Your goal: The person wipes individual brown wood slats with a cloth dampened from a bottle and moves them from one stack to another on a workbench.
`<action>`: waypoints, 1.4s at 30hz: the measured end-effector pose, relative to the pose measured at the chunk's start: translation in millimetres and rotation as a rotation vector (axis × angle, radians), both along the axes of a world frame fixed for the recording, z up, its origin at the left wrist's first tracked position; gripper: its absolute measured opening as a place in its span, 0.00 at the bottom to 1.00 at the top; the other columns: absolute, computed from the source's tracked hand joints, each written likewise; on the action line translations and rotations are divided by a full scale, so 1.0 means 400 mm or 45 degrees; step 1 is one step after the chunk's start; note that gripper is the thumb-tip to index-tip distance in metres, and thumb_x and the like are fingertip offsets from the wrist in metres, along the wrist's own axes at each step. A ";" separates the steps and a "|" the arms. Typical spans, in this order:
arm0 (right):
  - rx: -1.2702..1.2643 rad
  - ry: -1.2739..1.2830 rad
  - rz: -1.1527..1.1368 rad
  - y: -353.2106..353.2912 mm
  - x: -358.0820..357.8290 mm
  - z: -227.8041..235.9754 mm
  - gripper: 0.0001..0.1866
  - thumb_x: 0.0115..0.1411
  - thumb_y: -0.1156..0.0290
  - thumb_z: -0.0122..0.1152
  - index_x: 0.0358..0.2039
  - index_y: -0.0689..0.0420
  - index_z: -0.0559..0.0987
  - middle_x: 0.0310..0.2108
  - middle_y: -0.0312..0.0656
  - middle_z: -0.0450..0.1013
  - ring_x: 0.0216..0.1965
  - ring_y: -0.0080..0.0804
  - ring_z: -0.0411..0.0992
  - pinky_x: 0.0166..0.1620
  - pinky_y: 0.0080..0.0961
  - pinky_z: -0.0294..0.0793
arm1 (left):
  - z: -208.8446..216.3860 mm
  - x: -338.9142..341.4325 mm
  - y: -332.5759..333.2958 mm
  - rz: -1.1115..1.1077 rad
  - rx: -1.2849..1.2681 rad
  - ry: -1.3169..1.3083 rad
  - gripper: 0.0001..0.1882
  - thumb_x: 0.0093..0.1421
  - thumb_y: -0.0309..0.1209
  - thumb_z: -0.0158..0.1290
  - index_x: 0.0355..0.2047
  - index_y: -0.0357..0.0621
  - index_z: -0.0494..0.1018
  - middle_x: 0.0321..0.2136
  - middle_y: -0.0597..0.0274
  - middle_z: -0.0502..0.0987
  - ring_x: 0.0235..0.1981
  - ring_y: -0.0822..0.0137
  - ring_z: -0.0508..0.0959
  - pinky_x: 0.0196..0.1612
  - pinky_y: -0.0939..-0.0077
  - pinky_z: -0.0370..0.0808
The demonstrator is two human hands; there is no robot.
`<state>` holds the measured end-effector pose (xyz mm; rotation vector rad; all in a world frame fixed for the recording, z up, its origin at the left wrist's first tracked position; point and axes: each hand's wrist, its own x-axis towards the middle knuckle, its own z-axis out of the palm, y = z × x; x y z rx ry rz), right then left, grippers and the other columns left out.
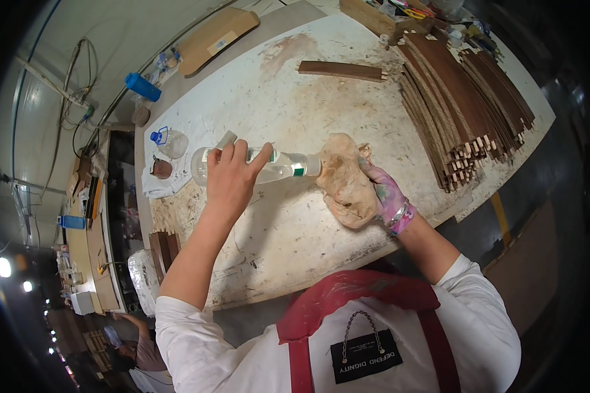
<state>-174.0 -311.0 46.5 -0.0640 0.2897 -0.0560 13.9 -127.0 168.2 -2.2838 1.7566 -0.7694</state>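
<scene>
My left hand (231, 183) is wrapped over a clear plastic bottle (283, 166) with liquid in it, tipped onto its side above the worktable. Its neck points right and touches a crumpled beige rag (347, 180). Gripping that rag from the right is my right hand (388, 196), in a pink and purple patterned glove; the cloth hides part of its fingers. A small grey block (227, 139) shows just beyond my left fingers; whether they touch it I cannot tell.
Stained white worktable (288, 236). Curved brown wooden slats (439, 98) are stacked at right; a single slat (341, 71) lies at the far side. At left stand a clear jug with blue cap (172, 142) and a blue bottle (142, 86). Another person (144, 350) is at lower left.
</scene>
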 end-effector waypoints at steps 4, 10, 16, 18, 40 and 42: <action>-0.028 0.058 -0.043 0.002 -0.019 -0.002 0.18 0.64 0.64 0.45 0.53 0.56 0.65 0.48 0.47 0.68 0.47 0.40 0.70 0.49 0.41 0.74 | 0.009 -0.001 -0.013 0.010 0.025 0.058 0.29 0.44 0.19 0.49 0.48 0.63 0.69 0.34 0.59 0.68 0.38 0.61 0.70 0.41 0.63 0.62; 0.204 -0.254 0.166 -0.009 -0.010 -0.166 0.22 0.64 0.56 0.43 0.53 0.58 0.65 0.49 0.49 0.68 0.47 0.42 0.70 0.49 0.43 0.73 | 0.030 0.012 -0.068 -0.081 0.086 0.038 0.26 0.47 0.21 0.47 0.47 0.60 0.69 0.34 0.57 0.68 0.39 0.59 0.69 0.43 0.61 0.62; 0.180 -0.024 0.058 0.011 0.055 -0.086 0.20 0.64 0.56 0.41 0.49 0.56 0.70 0.45 0.45 0.71 0.45 0.37 0.72 0.50 0.34 0.72 | 0.010 0.038 -0.087 -0.021 0.146 0.061 0.27 0.44 0.22 0.53 0.47 0.58 0.69 0.33 0.59 0.67 0.39 0.60 0.69 0.44 0.61 0.62; 0.145 -0.095 0.036 -0.003 0.076 -0.042 0.20 0.64 0.57 0.42 0.48 0.56 0.70 0.45 0.44 0.71 0.44 0.36 0.72 0.49 0.33 0.72 | -0.026 0.057 -0.105 0.034 0.110 0.268 0.29 0.42 0.22 0.56 0.48 0.58 0.68 0.34 0.60 0.67 0.41 0.60 0.69 0.44 0.60 0.62; 0.078 0.002 0.024 0.040 0.000 -0.011 0.15 0.60 0.60 0.53 0.43 0.53 0.72 0.39 0.41 0.73 0.40 0.33 0.72 0.48 0.32 0.71 | -0.318 0.420 -0.123 0.310 -0.785 1.874 0.35 0.52 0.26 0.58 0.58 0.38 0.54 0.51 0.51 0.64 0.50 0.61 0.67 0.52 0.72 0.64; 0.082 0.071 0.042 0.043 -0.058 -0.049 0.15 0.60 0.60 0.54 0.43 0.54 0.73 0.38 0.41 0.74 0.39 0.33 0.72 0.46 0.35 0.72 | -0.311 0.388 -0.075 0.550 -0.469 1.422 0.29 0.50 0.29 0.60 0.51 0.35 0.62 0.47 0.52 0.67 0.41 0.65 0.70 0.43 0.73 0.69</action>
